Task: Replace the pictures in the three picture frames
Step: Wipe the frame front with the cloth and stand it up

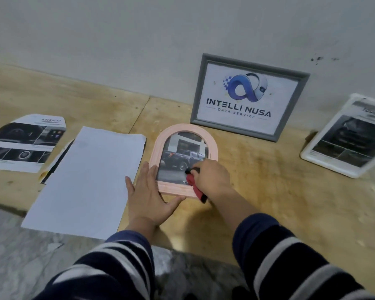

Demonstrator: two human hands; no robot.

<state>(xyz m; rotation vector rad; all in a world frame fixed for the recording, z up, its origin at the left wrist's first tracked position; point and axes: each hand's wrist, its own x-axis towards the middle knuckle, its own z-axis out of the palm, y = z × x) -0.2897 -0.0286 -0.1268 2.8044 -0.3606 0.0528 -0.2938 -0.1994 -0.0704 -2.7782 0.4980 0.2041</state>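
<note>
A pink arched picture frame (212, 148) lies flat on the wooden board, holding a photo of a dark pickup truck. My left hand (148, 194) rests open and flat against the frame's lower left corner. My right hand (211, 176) is closed around a red and black tool (197, 190) over the frame's lower right part. A grey frame (196, 100) with a logo print leans against the wall behind. A white frame (325, 163) with a dark car print stands tilted at the right.
A blank white sheet (91, 178) lies left of the pink frame, over a dark-edged print (54, 164). A cut car brochure page (24, 141) lies further left. The wooden board (279, 202) ends at a grey marbled floor (20, 256) near me.
</note>
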